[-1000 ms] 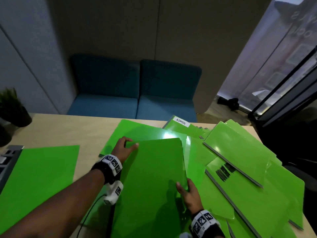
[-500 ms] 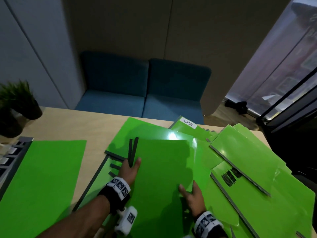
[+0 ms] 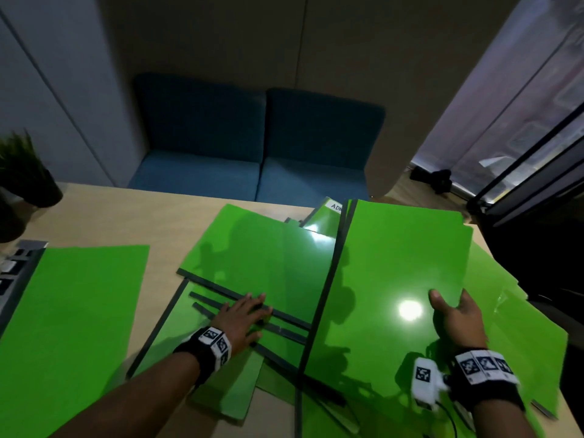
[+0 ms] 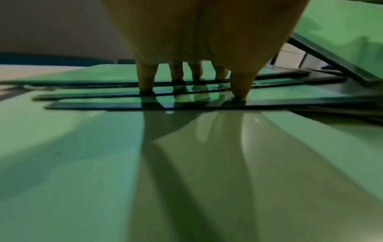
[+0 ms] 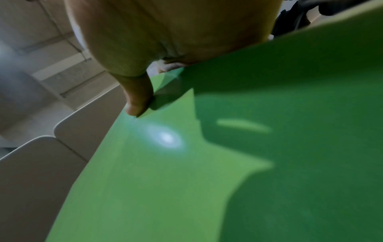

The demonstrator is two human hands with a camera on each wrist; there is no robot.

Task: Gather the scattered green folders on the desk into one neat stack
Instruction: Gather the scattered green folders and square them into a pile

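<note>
Right hand (image 3: 458, 317) pinching raised folder (image 3: 395, 279) at its right edge; left hand (image 3: 243, 317) flat on fanned folders (image 3: 252, 257).

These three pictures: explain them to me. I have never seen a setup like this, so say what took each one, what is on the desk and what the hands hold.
No machine here: a person wears three cameras. The big picture comes from the head, looking down at a wooden desk. The other two come from the wrists, looking along the fingers.

Green folders with dark spines lie scattered and overlapping. The left hand presses flat on the spines of the middle folders; its fingertips show in the left wrist view. The right hand grips the raised folder by its edge, thumb on top. One more folder lies apart at the left.
</note>
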